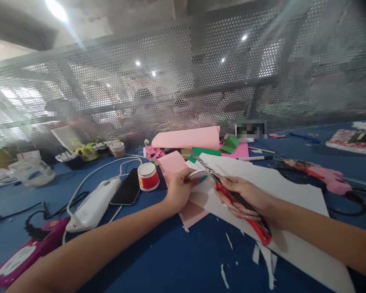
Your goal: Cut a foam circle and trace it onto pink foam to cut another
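Note:
My left hand (179, 189) pinches a small white paper piece (199, 175) with a curved dark edge; a teal patch shows beside it. In my right hand (247, 197) are scissors (239, 199) with red and black handles, fingers wrapped round them. Their metal blades point up and left, close to the small piece. Whether the blades touch it I cannot tell. Under both hands lie a large white sheet (299, 199) and pink paper (198, 217). A red and white cup-shaped roll (148, 177) stands left of my left hand.
Left are a black phone (126, 189), a white power strip (94, 203), a magenta device (30, 252) and a glass jar (32, 171). Pink rolled sheet (186, 138) lies behind; a pink glue gun (323, 175) is right. Paper scraps (266, 260) lie in front. A perforated metal screen (171, 81) stands behind.

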### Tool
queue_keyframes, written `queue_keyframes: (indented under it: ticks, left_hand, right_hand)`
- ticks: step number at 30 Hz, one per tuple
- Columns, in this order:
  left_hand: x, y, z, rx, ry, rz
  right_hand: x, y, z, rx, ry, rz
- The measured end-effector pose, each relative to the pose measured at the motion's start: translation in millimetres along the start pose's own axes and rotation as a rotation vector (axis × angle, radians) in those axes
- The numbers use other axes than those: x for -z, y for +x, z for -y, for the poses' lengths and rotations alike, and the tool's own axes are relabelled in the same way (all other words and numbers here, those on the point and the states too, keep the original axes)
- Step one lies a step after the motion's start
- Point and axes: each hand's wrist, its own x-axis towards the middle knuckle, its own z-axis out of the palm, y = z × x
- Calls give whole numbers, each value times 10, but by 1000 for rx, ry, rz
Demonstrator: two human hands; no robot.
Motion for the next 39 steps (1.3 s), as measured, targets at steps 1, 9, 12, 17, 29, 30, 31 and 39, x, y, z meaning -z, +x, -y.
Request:
queue_keyframes:
  ticks: [1, 9, 12, 17, 29, 30, 31, 39]
  left_hand:
    - [-1, -4, -5, 2, 6, 6]
    - [-25, 11, -4, 69, -96, -45]
    - [-43, 13, -42, 119, -144, -93]
    - [-52, -7, -70, 82, -143, -56]
    - [1, 20, 47, 2, -72, -44]
    - [4, 19, 47, -8, -64, -43]
    - [6, 17, 43, -16, -57, -40]
    - [-31, -23, -33, -10, -42, -2]
  right_hand:
    - [6, 1, -4, 5, -6, 0]
    - [-10, 9, -1, 16, 24, -41]
    - [-18, 10, 1, 0, 27, -55]
    - [-21, -9, 2, 3, 41, -53]
    - [12, 22, -12, 7, 5, -71]
    - [12, 21, -13, 6, 0, -64]
    - [11, 21, -14, 7, -4, -60]
    - [7, 22, -22, 6, -23, -46]
